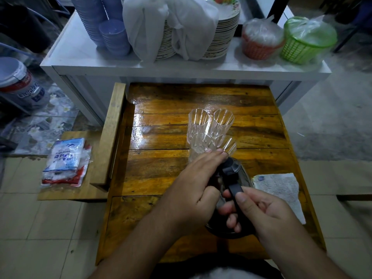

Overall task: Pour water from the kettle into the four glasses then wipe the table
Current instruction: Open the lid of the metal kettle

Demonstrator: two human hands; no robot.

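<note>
Nearest the camera, the kettle (pixel 237 178) is gripped at the near edge of the wooden table (pixel 161 178). The right hand (pixel 259 212) is curled shut around the black handle (pixel 234 190), thumb laid along the top. The left hand (pixel 193 182) is laid over the lid, fingers stretched flat and together, tips reaching almost to the nearest glasses; whether the lid is being pressed or merely covered cannot be told.

Just beside the kettle, to the right, a pale cloth (pixel 281 190) is spread flat, rough and nubbly in texture, ready for the wipe.

Just beyond the fingertips, the four glasses (pixel 209 133) are clustered tightly in a square, clear, fluted and flaring toward the rim. All appear empty, so the pour is judged not yet begun: four fills and the wipe are left.

The planks are seen to be glossy, with a wet-looking sheen around the glasses, though varnish cannot be ruled out.

Farther back, a white counter (pixel 80 63) is loaded with stacked plates (pixel 223 37), blue bowls (pixel 112 35) and two plastic baskets.
</note>
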